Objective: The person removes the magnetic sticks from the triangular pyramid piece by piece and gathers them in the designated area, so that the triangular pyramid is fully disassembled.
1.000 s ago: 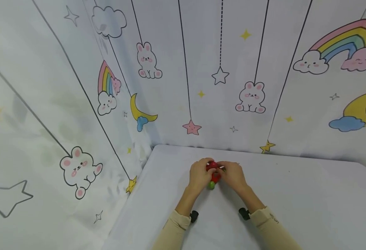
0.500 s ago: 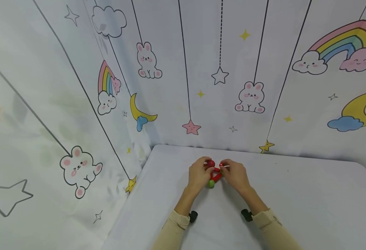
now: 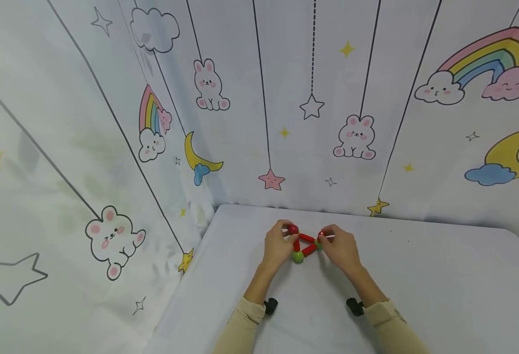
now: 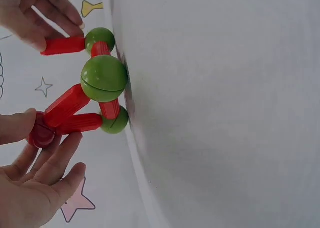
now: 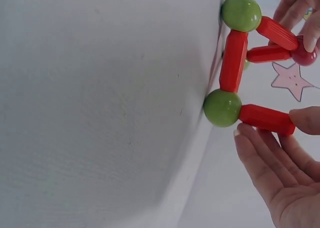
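- Head: triangular frame (image 3: 309, 250) of red rods (image 3: 306, 238) and green balls (image 3: 297, 257) on table (image 3: 418, 285), between left hand (image 3: 277, 250) and right hand (image 3: 342, 249); right-held rod mostly hidden.
- Left wrist: left hand pinches a red ball (image 4: 42, 133), partly covering it.
- Right wrist: right thumb and fingers grip one rod's free end; farther green ball largely concealed, palm cut off.

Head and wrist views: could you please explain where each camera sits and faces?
Head: on the head, facing forward and down at the table; left hand, right hand, sleeves show.
Left wrist: on that wrist, facing the red ball; both hands show.
Right wrist: on that wrist, facing the held rod; both hands show.
Both wrist views share green balls.
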Tool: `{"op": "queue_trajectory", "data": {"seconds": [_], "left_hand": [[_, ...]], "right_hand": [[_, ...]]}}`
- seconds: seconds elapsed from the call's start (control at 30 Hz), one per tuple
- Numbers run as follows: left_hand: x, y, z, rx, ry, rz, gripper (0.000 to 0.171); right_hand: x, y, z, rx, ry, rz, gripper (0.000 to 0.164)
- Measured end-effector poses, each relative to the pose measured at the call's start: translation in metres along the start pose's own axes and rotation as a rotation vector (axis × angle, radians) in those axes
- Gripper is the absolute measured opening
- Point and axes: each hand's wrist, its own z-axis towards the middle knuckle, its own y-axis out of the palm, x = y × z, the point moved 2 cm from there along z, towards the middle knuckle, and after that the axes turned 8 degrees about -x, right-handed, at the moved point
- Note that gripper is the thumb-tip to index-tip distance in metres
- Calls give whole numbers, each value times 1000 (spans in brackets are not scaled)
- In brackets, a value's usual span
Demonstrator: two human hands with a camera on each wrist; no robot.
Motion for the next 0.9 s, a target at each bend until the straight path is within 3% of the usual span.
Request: {"op": "queue_trajectory", "data": {"seconds": [0.37,0.6,0.9], "left_hand": [[-16,-7,5,-12,-64,-117,34],[-21,-15,7,6,-86,-98,33],[-34,-22,10,-6,-166,-52,31]], "right_hand": [[11,-11,-5,46,8,5,26],[18,-15,-7,35,60,4,26],[29,-22,-9,20,131,5,27]]}}
